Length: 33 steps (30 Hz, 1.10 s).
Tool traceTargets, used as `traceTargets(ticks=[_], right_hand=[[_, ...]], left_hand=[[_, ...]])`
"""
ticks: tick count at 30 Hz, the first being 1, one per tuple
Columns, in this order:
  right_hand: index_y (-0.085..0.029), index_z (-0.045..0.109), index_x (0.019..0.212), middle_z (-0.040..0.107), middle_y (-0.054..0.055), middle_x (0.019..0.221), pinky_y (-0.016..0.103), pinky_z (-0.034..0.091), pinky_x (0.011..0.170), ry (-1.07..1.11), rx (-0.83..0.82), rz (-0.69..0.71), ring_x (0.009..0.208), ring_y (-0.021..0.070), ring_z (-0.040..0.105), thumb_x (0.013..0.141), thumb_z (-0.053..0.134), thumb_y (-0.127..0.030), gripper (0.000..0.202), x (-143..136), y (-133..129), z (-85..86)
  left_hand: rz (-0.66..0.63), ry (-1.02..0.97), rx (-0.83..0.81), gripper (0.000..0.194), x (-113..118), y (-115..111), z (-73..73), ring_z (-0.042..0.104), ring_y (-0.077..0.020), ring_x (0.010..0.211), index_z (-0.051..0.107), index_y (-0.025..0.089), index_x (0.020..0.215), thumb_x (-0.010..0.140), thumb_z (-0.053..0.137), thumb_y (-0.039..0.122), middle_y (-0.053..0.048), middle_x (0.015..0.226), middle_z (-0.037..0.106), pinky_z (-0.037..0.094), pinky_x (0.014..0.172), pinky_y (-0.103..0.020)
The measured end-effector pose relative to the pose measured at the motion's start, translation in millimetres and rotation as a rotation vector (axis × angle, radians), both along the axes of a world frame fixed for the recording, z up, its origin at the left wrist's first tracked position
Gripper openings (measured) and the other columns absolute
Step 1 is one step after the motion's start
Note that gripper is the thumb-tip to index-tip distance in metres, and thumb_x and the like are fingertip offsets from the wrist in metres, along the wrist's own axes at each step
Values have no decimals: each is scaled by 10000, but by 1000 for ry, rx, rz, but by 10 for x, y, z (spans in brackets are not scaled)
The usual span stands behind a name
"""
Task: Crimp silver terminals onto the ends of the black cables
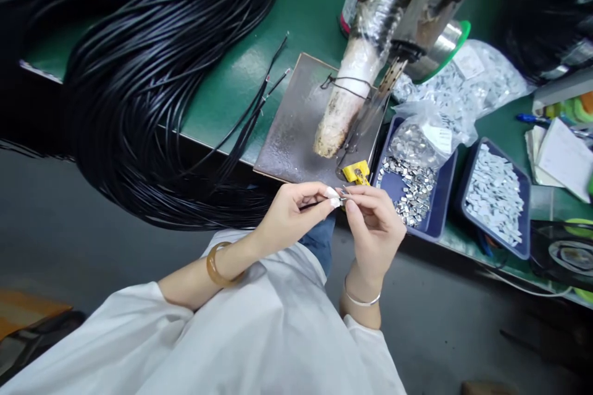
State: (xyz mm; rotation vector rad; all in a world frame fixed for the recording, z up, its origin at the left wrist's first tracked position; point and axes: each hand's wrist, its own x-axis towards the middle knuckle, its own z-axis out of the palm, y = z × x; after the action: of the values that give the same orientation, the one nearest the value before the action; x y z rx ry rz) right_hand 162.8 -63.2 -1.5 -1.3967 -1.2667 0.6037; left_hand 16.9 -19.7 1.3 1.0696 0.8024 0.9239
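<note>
My left hand (296, 213) and my right hand (374, 222) meet at the front edge of the bench, fingertips almost touching. White covers sit on the left thumb and index finger, which pinch the end of a black cable. Between both sets of fingertips is a small metallic piece (343, 199); the right thumb and fingers are closed on it. Its exact shape is too small to tell. Just beyond the hands lies a yellow clip-like object (356, 173) beside a dark square plate (296, 129).
A large bundle of black cables (139, 74) hangs over the bench edge at left. A foil-wrapped duct (389, 0) reaches down over the plate. Blue trays of metal parts (438, 210) and pale pieces (495, 191) stand right, with plastic bags (482, 74) behind.
</note>
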Motion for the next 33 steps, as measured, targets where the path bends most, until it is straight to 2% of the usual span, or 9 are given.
traceTargets(ticks=[5, 11, 16, 18, 21, 24, 26, 29, 33], right_hand=[[-279, 757, 896, 739, 15, 961, 302, 639, 731, 43, -36, 70, 901, 163, 726, 853, 722, -199, 98, 47, 13, 13], [-250, 740, 887, 730, 8, 975, 269, 630, 748, 45, -2, 77, 899, 137, 727, 862, 710, -150, 107, 1, 19, -14], [-245, 723, 912, 739, 12, 1015, 353, 615, 901, -236, 200, -76, 957, 156, 720, 830, 711, -70, 193, -124, 6, -40], [-246, 726, 932, 742, 15, 1020, 362, 615, 905, -266, 220, -76, 963, 160, 718, 827, 714, -66, 208, -132, 6, -33], [-249, 732, 924, 739, 17, 1003, 383, 624, 873, -145, 118, -1, 930, 173, 730, 857, 709, -120, 147, -81, 9, -12], [-243, 736, 896, 739, 23, 998, 382, 629, 854, -67, 57, 57, 912, 177, 738, 868, 712, -160, 91, -8, 0, 9], [-245, 742, 904, 741, 22, 998, 367, 629, 853, -47, 48, 91, 917, 172, 737, 866, 715, -157, 100, 25, -12, 19], [-258, 754, 936, 745, 14, 1002, 343, 620, 868, -43, 60, 113, 928, 155, 727, 859, 716, -124, 160, 40, -24, 23], [-265, 754, 940, 744, 4, 986, 266, 617, 775, 2, 55, 140, 926, 131, 717, 862, 705, -103, 186, 31, -12, 7]], left_hand=[[-53, 43, 46, 145, -45, 3, 11, 542, -81, 596, 685, 123, 817, 875, 672, 255, 4, 654, 599, 462, 584, -181], [-54, 144, 170, 197, -61, -44, -19, 521, -76, 579, 647, 124, 825, 938, 613, 281, 11, 648, 580, 412, 553, -183], [-41, 215, 252, 195, -58, -103, -84, 529, -77, 571, 607, 147, 890, 992, 539, 298, 24, 651, 584, 420, 556, -179], [0, 240, 356, 160, -75, -80, -86, 552, -80, 601, 635, 143, 906, 981, 559, 262, 7, 700, 630, 430, 570, -180], [57, 289, 595, 108, -126, -8, -68, 571, -79, 636, 691, 131, 921, 948, 595, 174, -30, 793, 706, 433, 586, -181], [24, 313, 738, 115, -179, 47, -53, 573, -78, 637, 719, 117, 937, 927, 604, 118, -37, 775, 713, 430, 592, -181], [-1, 306, 754, 108, -201, 56, -51, 563, -74, 624, 721, 106, 932, 918, 614, 111, -36, 758, 708, 424, 583, -178], [-19, 259, 693, 98, -210, 43, -50, 535, -61, 585, 715, 95, 925, 919, 621, 120, -45, 784, 727, 409, 548, -168], [-20, 190, 606, 94, -208, 42, -47, 581, -65, 594, 715, 90, 903, 913, 624, 115, -54, 786, 746, 425, 541, -152]])
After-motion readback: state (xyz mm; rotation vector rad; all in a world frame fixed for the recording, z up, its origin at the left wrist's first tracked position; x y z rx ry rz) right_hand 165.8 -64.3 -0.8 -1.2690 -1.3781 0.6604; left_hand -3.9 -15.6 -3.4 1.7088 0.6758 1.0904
